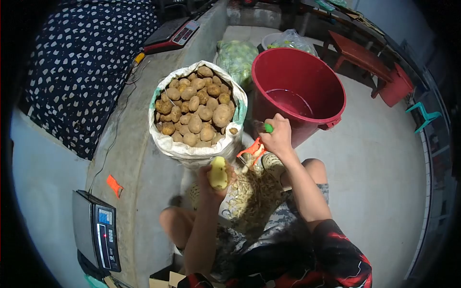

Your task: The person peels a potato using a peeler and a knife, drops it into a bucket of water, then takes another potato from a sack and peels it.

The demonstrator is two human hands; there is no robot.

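My left hand (211, 191) is closed around a mostly peeled potato (219, 170), whose pale yellow flesh shows a few dark spots. My right hand (278, 137) grips a peeler (258, 145) with an orange head and a bit of green at its handle. The peeler's head is a short way to the right of the potato, apart from it. Just beyond my hands stands a white woven sack (192, 150) full of unpeeled potatoes (194, 108). Below, between my feet, lies a heap of potato peelings (257, 197).
A large red tub (297, 77) stands beyond my right hand, with a little liquid at its bottom. Bagged green produce (236, 60) lies behind the sack. On the left ledge are a digital scale (103, 230), an orange object (114, 186) and a red scale (175, 36). A wooden bench (360, 55) stands far right.
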